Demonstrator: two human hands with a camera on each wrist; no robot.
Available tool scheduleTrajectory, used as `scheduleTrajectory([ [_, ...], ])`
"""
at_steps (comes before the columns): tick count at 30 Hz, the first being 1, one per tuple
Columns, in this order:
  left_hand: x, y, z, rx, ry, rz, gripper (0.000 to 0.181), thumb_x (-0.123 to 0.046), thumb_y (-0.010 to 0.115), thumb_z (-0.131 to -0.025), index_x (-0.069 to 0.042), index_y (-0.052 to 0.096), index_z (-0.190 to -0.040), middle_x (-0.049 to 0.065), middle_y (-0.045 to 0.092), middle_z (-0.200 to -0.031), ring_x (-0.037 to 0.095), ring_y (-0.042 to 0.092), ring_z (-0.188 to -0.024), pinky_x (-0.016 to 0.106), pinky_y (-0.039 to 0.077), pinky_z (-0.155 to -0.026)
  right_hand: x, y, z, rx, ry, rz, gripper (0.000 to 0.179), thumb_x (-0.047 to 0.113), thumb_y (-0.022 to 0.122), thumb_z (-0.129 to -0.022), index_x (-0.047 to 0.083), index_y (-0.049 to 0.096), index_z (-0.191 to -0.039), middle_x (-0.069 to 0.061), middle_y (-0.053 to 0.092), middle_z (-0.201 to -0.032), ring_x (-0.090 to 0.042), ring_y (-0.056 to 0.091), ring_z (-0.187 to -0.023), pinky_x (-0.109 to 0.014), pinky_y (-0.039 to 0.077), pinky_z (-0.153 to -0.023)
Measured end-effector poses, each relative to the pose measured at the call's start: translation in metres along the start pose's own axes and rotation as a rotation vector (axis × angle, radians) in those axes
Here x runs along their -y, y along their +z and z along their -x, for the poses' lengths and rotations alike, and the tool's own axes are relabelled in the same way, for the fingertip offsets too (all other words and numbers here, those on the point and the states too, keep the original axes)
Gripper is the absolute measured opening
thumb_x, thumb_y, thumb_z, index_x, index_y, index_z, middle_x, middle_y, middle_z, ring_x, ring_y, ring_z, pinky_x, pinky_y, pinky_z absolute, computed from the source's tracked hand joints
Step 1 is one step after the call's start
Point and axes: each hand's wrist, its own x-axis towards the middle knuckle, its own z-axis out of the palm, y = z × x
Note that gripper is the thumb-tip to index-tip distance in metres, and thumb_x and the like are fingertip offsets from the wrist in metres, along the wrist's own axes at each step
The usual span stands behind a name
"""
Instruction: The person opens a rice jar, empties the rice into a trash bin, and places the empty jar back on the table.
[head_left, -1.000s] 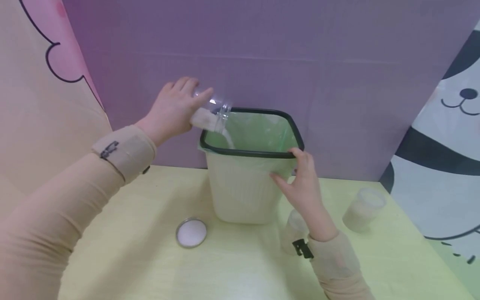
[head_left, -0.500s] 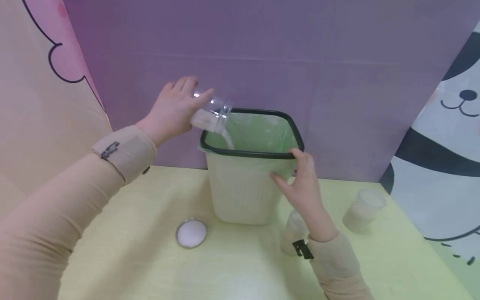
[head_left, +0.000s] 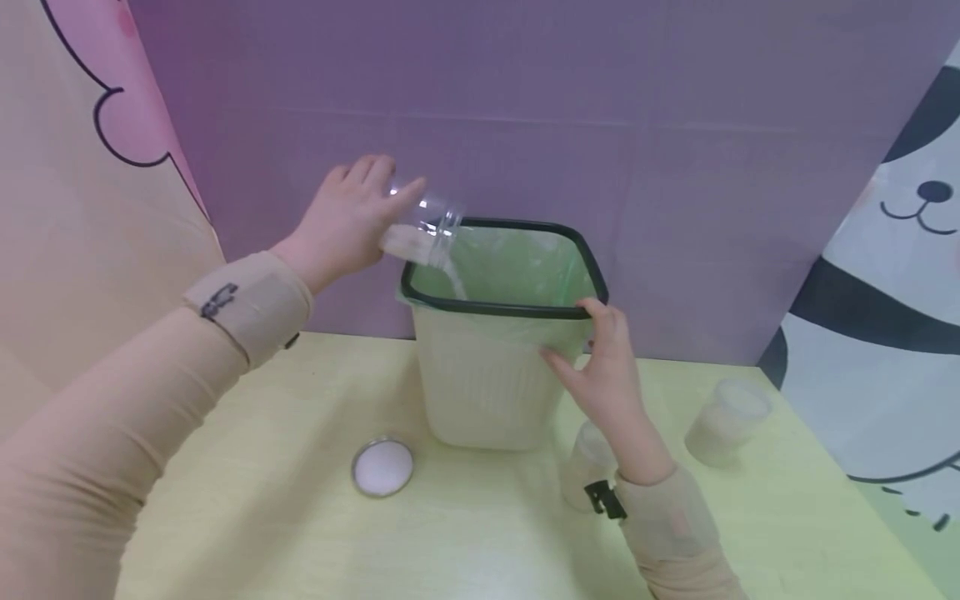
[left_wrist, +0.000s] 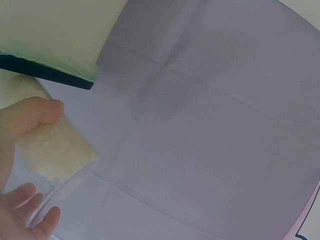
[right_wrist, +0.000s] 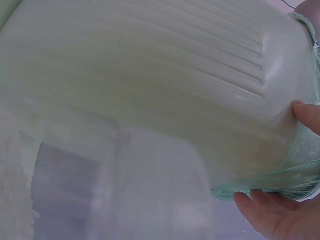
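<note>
My left hand [head_left: 341, 221] clasped a tilted clear jar [head_left: 429, 223], grains [head_left: 455, 279] streaming below it into the waste bin [head_left: 487, 379] my right hand [head_left: 609, 375] pinched.

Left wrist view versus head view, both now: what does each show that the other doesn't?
Only the left wrist view: the end of the clear jar away from the bin, with three fingertips by it.
Only the head view: the right grip on the bin's edge, a pale stream falling into the bin, a round white-faced disc and two other containers.
Both: the left grip holding the jar, the bin's dark rim, green liner, purple backdrop.
</note>
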Motion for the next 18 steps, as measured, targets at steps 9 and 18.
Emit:
scheduleTrajectory([
  [9, 0.0009, -0.0011, 0.0003, 0.039, -0.004, -0.01, 0.08, -0.001, 0.075, -0.07, -0.011, 0.04, -0.141, 0.028, 0.043, -0.131, 0.046, 0.04, -0.123, 0.061, 0.042, -0.094, -0.0017, 0.0013, -0.0003, -0.009, -0.004, -0.002, 0.065, 0.01, 0.077, -0.077, 0.002, 0.039, -0.129, -0.028, 0.043, -0.123, -0.036, 0.05, -0.088, -0.045, 0.049, -0.075],
  [18, 0.0024, 0.0011, -0.0001, 0.02, 0.036, -0.042, 0.083, -0.004, 0.079, -0.068, -0.011, 0.039, -0.14, 0.024, 0.047, -0.13, 0.043, 0.041, -0.123, 0.059, 0.042, -0.094, -0.0023, 0.0019, -0.0002, -0.014, -0.012, 0.012, 0.065, 0.012, 0.077, -0.077, 0.003, 0.038, -0.129, -0.028, 0.043, -0.123, -0.036, 0.051, -0.088, -0.045, 0.05, -0.075],
])
